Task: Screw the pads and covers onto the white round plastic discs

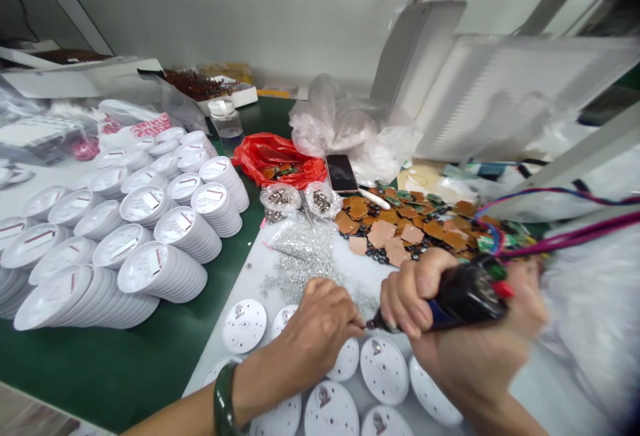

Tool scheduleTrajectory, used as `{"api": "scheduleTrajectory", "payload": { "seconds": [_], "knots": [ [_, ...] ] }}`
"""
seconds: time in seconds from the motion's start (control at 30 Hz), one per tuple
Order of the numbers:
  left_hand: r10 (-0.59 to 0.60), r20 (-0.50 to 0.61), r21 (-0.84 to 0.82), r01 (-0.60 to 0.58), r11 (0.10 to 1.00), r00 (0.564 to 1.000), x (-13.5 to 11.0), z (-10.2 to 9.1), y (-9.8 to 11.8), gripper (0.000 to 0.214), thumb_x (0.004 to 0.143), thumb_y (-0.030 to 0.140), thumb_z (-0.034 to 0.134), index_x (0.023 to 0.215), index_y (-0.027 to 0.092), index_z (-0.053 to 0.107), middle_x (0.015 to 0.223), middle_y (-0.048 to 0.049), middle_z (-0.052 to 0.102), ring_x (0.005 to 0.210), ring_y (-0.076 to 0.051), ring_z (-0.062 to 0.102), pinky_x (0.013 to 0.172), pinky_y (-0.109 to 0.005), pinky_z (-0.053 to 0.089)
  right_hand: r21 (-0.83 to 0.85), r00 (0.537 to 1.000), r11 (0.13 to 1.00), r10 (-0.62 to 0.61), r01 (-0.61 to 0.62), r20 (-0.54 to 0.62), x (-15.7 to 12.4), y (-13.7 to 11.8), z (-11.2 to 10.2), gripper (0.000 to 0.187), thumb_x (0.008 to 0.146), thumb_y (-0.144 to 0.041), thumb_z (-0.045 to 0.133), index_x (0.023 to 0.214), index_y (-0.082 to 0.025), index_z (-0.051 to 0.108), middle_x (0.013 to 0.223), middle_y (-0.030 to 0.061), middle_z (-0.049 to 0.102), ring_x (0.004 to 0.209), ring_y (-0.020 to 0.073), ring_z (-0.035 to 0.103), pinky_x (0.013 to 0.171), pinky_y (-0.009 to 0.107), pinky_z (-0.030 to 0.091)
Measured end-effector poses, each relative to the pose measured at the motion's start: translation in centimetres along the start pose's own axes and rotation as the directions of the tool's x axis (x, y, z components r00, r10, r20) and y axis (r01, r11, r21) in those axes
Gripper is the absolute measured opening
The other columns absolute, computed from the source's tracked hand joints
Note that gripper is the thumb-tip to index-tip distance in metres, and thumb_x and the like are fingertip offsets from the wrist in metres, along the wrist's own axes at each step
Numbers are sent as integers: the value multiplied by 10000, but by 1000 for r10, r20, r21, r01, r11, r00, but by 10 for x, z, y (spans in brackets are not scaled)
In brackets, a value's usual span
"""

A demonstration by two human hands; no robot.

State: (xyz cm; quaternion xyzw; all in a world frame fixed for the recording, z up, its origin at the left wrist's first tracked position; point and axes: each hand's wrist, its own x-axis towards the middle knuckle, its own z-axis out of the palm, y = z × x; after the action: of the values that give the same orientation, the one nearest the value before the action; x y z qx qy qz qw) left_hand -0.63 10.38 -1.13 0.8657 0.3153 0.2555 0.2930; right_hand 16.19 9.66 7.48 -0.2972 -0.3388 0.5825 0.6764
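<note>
My right hand (415, 296) is shut around a black electric screwdriver (467, 296), whose coloured cables run off to the right. Its thin bit points left and ends at the fingertips of my left hand (317, 329). That hand is curled down over white round plastic discs (345, 359), and what its fingers pinch is hidden. Several more discs (385, 371) lie under and around both hands. Above them, a clear bag of small silver screws (300, 249) lies spilled open. A heap of brown and green circuit boards (400, 229) sits just beyond my right hand.
Stacks of white plastic covers (165, 236) stand on the green mat (100, 369) to the left. Farther back are a red plastic bag (277, 161), a phone (341, 173), small bags of fasteners (321, 200), a bottle (226, 126) and crumpled clear plastic (333, 126).
</note>
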Motion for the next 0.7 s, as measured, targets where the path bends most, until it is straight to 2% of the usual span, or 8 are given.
{"api": "scheduleTrajectory", "payload": {
  "seconds": [0.13,0.23,0.37,0.43,0.53,0.6,0.7],
  "knots": [
    [-50,-12,-177,47,983,999,-9,-7,6,116,990,127,629,901,191,590,894,18,627,900,-164,574,900,-328,398,52,999,998,35,-35,0,-4,-5,6,644,872,-741,438,584,-205,649,403,-21,443,322,118,420,366,272,365],
    [-69,-75,-173,55,983,995,-13,-7,10,151,936,127,716,866,188,597,856,32,629,869,-158,580,889,-336,396,75,999,997,34,-34,6,-9,-6,9,649,876,-741,406,587,-211,646,401,-23,433,317,116,404,362,273,365],
    [-93,-138,-185,67,980,986,-20,-3,15,130,966,138,675,860,198,628,850,39,662,851,-146,614,894,-340,420,42,999,999,26,-28,34,-16,-4,12,644,879,-741,425,604,-210,662,411,-14,455,335,123,426,370,270,372],
    [-73,-123,-121,58,991,990,-26,0,15,131,1006,137,593,926,215,662,874,33,690,855,-149,643,994,-391,416,9,997,999,38,-39,65,-18,0,12,624,866,-743,468,618,-209,677,419,-7,477,348,129,440,375,270,376],
    [26,-95,98,-16,995,995,-40,6,11,213,1030,124,501,1080,237,674,970,20,742,1017,-182,680,1189,-498,278,-42,991,998,58,-53,117,-20,11,8,590,871,-711,505,634,-206,698,419,3,494,360,135,442,373,264,365],
    [120,-97,244,-94,965,988,-49,10,7,196,1036,152,515,1126,238,667,1072,20,769,1169,-201,656,1238,-498,228,-60,989,996,69,-62,134,-21,20,3,587,887,-698,497,646,-205,704,424,11,507,369,138,444,378,262,360],
    [213,-29,381,-186,906,977,-59,12,0,205,1036,152,525,1181,220,653,1220,11,752,1283,-217,612,1248,-500,256,-69,986,995,82,-73,146,-21,31,-2,595,901,-697,472,666,-206,712,433,14,516,378,139,449,389,262,358]
  ]
}}
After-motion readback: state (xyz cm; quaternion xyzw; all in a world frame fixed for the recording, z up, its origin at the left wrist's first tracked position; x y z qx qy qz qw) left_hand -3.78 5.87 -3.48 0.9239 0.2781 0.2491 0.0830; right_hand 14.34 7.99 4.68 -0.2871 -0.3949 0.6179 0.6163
